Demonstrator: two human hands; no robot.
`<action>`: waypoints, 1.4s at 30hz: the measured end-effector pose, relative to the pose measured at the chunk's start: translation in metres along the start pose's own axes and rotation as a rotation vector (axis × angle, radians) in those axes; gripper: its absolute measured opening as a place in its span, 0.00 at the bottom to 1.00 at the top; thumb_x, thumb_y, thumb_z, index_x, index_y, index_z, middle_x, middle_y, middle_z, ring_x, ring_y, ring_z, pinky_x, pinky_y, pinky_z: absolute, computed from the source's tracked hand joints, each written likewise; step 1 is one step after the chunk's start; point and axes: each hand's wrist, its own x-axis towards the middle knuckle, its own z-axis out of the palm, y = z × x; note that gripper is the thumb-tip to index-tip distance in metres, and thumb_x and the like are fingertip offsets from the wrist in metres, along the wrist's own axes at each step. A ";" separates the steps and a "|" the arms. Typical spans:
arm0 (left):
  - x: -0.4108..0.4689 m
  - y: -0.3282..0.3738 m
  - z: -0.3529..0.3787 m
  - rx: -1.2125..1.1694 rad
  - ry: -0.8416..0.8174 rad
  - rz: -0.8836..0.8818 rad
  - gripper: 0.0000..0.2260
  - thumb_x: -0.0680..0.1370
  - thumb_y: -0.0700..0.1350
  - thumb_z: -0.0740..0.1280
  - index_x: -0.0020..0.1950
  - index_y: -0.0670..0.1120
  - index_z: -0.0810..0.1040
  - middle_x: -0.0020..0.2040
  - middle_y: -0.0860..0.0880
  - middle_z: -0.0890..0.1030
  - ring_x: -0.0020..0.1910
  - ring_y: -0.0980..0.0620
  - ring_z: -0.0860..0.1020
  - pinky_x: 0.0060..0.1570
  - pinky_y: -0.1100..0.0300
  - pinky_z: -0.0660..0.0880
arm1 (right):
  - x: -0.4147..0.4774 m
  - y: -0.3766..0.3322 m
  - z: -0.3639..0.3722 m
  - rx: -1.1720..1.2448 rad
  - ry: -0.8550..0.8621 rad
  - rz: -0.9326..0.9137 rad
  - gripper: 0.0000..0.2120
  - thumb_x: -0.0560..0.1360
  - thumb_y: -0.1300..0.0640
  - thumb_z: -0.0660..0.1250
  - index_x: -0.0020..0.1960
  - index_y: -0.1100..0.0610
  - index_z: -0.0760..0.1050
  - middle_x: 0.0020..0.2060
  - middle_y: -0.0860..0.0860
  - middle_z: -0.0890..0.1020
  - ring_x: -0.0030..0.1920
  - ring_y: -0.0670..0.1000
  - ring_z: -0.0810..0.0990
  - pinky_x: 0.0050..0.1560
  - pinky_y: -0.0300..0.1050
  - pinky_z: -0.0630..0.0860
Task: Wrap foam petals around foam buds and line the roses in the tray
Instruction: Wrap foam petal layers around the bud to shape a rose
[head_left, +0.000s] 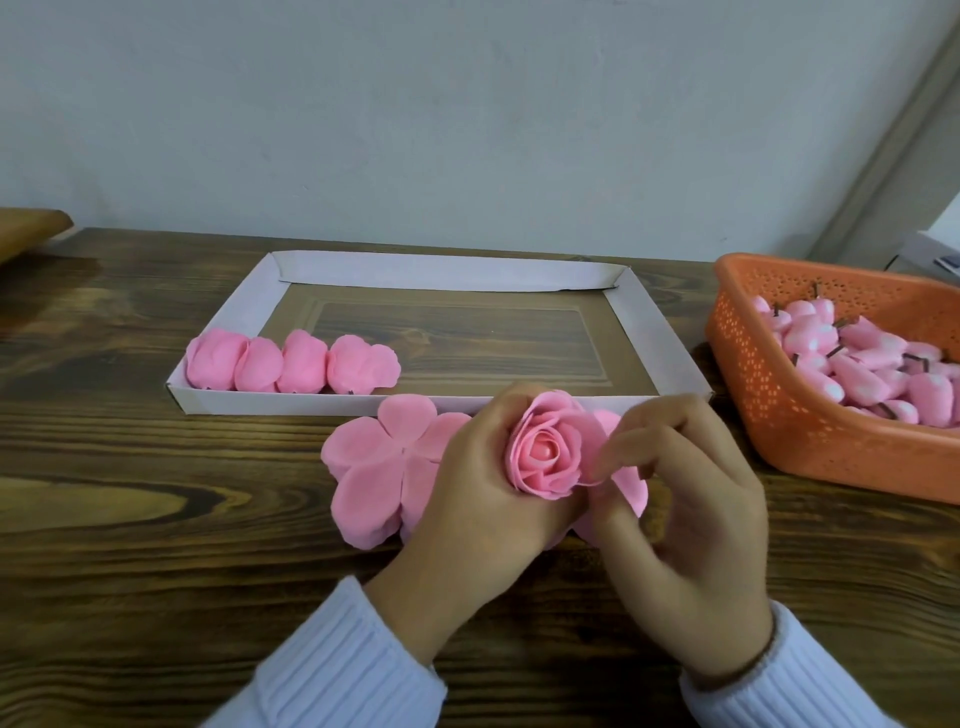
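My left hand (478, 488) grips a pink foam rose (545, 449) from its left side, bloom facing up at me. My right hand (691, 525) pinches the rose's outer petal edge at its right. Under both hands lies a stack of flat pink foam petal sheets (374, 467) on the table. The white cardboard tray (654, 332) stands just behind, with several finished roses (291, 364) lined along its front left edge. An orange basket (769, 415) at the right holds many pink foam buds (862, 369) with short dark stems.
The dark wooden table (130, 467) runs up to a pale wall. A wooden object (26, 228) pokes in at the far left edge. The basket sits close to the tray's right side.
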 end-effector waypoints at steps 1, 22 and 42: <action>0.000 0.000 0.000 -0.003 0.005 0.002 0.14 0.61 0.49 0.72 0.44 0.61 0.78 0.40 0.58 0.82 0.40 0.61 0.79 0.40 0.68 0.74 | 0.000 0.000 0.000 -0.004 0.000 0.006 0.06 0.67 0.64 0.61 0.37 0.62 0.77 0.39 0.50 0.74 0.43 0.46 0.74 0.46 0.35 0.69; 0.000 0.001 0.001 -0.014 0.036 0.057 0.14 0.61 0.47 0.73 0.42 0.61 0.77 0.38 0.58 0.81 0.37 0.63 0.78 0.36 0.69 0.74 | 0.000 0.001 0.003 0.093 -0.087 0.169 0.04 0.70 0.59 0.62 0.43 0.54 0.75 0.38 0.43 0.78 0.41 0.40 0.77 0.43 0.29 0.69; -0.002 0.002 0.000 0.049 0.072 0.039 0.10 0.67 0.39 0.73 0.42 0.52 0.76 0.38 0.51 0.81 0.39 0.51 0.80 0.38 0.56 0.78 | -0.002 0.004 0.004 0.103 0.012 0.187 0.05 0.72 0.59 0.64 0.46 0.51 0.76 0.39 0.44 0.80 0.41 0.44 0.80 0.44 0.32 0.73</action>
